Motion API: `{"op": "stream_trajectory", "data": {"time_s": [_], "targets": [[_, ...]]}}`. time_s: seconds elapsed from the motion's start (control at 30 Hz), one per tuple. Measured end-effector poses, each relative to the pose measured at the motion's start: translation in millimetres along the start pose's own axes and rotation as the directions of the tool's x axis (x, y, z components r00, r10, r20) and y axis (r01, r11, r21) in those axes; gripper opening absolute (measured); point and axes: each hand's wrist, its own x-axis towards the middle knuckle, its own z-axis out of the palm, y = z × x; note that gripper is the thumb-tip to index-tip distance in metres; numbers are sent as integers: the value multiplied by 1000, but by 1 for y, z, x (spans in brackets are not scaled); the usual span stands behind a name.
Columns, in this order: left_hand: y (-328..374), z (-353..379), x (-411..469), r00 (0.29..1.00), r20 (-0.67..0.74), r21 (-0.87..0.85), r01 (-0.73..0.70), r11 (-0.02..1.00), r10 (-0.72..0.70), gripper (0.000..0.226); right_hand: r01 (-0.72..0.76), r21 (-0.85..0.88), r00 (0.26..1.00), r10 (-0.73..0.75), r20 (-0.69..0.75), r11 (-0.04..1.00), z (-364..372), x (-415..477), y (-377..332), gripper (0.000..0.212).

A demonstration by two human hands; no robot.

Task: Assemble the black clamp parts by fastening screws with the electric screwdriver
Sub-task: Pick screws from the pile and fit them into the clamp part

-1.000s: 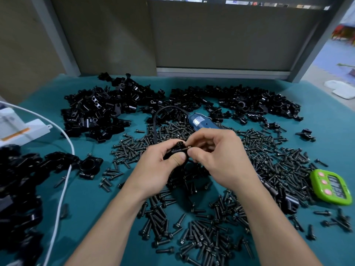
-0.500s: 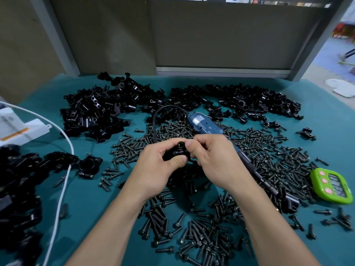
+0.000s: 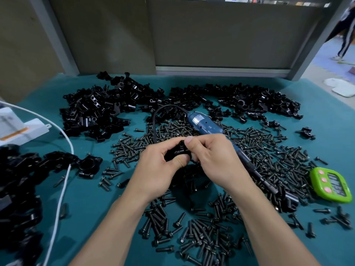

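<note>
**Starting a screw**

We are gripping the clamp (image 3: 175,153) in our left hand (image 3: 153,170), above the screws (image 3: 159,214). Our right hand (image 3: 216,162) is pinching its top, maybe starting a screw. Next we are needing the screwdriver (image 3: 204,125) lying just behind our hands.

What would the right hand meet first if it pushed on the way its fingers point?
The black clamp part held in the left hand: the fingers of the right hand point left and seem to touch it.
</note>
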Motion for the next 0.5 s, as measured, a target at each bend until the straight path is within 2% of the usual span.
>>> {"op": "stream_trajectory", "data": {"time_s": [0.07, 0.13, 0.27, 0.37, 0.5], "targets": [[1, 0, 0, 1000, 8, -4, 5, 1000, -5, 59, 9, -43, 1000, -10, -21, 999, 2, -2, -1, 57], [0, 1, 1, 1000, 19, -12, 13, 1000, -12, 54, 35, -78, 999, -38, -39, 996, 0, -3, -2, 54], [-5, 3, 3, 999, 25, -15, 29, 999, -28, 31, 91, -55, 996, -90, 15, 994, -8, -3, -7, 18], [-8, 3, 2, 999, 26, -27, 37, 999, -36, 30, 105, -113, 994, -101, 40, 988, -5, -4, -9, 18], [-13, 1, 2, 999, 17, -44, 47, 998, -46, 35, 3, -134, 1000, -2, 6, 991, 6, -4, -9, 24]]}}
